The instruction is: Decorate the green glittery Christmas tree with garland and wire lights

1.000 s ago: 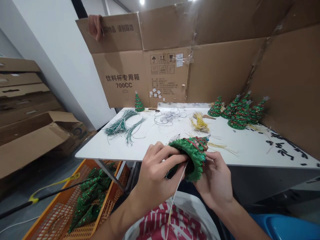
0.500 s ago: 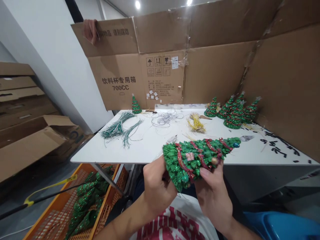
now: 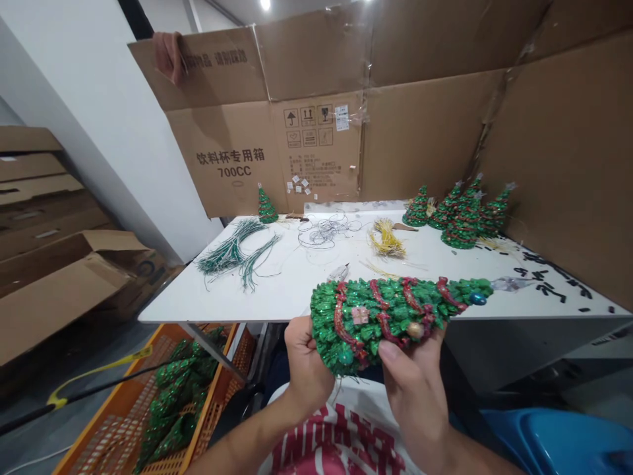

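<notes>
A glittery green toy Christmas tree lies sideways in front of me, its base to the left and its pale pointed top to the right. Red garlands, small coloured balls and a pink gift shape decorate it. At the base end my left hand is closed, its fingers partly hidden behind and under the tree. My right hand grips the middle from below, thumb on the near side. Just beyond the tree, a whitish pen-like tool rests on the white table.
Green wire strands, tangled thin wire and a yellow bundle lie on the table. Finished-looking trees stand back right, one small tree back left. Cardboard walls the rear. An orange crate holds green trees below.
The tree has turned a little, bringing its decorated side more toward me and its pale top farther right. Both hands keep hold of it. The camera view has shifted slightly.
</notes>
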`<act>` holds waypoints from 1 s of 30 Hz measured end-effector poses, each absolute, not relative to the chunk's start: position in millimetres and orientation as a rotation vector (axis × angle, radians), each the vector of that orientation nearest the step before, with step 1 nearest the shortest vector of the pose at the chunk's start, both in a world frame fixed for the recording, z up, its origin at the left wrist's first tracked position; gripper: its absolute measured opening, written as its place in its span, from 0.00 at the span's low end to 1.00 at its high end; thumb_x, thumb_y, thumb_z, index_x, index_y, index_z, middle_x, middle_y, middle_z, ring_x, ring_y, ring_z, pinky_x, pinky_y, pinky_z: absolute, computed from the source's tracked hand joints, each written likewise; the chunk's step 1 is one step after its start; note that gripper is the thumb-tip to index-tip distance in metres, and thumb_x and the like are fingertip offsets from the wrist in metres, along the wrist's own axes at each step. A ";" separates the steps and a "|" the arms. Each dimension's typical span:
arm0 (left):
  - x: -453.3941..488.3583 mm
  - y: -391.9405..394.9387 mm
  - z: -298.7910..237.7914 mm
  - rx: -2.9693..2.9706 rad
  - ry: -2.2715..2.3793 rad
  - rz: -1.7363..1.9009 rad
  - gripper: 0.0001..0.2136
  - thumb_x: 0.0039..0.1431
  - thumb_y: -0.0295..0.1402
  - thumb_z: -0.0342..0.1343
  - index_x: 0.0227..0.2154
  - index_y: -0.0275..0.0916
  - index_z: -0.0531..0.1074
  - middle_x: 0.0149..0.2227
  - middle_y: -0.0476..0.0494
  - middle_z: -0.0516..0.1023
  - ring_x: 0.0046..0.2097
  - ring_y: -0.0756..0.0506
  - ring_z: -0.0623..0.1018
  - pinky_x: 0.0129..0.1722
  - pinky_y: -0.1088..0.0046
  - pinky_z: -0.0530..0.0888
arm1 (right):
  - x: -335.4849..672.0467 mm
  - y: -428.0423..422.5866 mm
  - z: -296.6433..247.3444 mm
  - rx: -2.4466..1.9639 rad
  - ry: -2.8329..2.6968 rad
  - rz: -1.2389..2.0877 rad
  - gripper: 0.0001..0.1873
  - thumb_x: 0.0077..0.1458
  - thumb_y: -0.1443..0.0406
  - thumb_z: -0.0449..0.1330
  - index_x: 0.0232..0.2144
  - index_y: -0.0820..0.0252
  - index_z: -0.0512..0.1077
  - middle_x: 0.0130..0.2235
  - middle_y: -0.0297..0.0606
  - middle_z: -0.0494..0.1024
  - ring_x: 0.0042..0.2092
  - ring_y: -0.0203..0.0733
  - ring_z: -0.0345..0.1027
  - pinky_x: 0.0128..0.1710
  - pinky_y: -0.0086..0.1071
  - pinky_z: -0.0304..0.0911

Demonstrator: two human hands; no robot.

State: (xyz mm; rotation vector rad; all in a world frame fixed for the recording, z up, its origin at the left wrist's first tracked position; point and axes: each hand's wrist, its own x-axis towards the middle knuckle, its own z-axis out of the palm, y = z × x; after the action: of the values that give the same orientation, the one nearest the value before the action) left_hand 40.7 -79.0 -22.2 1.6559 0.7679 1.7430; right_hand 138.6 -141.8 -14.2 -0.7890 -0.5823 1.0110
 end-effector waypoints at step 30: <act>36.1 -80.2 -28.2 1.881 0.807 1.854 0.28 0.62 0.38 0.70 0.12 0.37 0.62 0.14 0.55 0.62 0.20 0.54 0.59 0.21 0.78 0.62 | 150.0 -128.7 -36.7 -0.746 -0.688 0.987 0.44 0.62 0.59 0.71 0.72 0.39 0.54 0.67 0.37 0.73 0.66 0.51 0.70 0.72 0.50 0.57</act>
State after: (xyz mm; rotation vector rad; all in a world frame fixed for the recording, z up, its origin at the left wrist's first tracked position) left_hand 36.1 -80.2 -28.2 1.8812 0.8067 1.8537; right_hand 150.0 -128.7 -36.7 -0.7462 -0.6876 0.9868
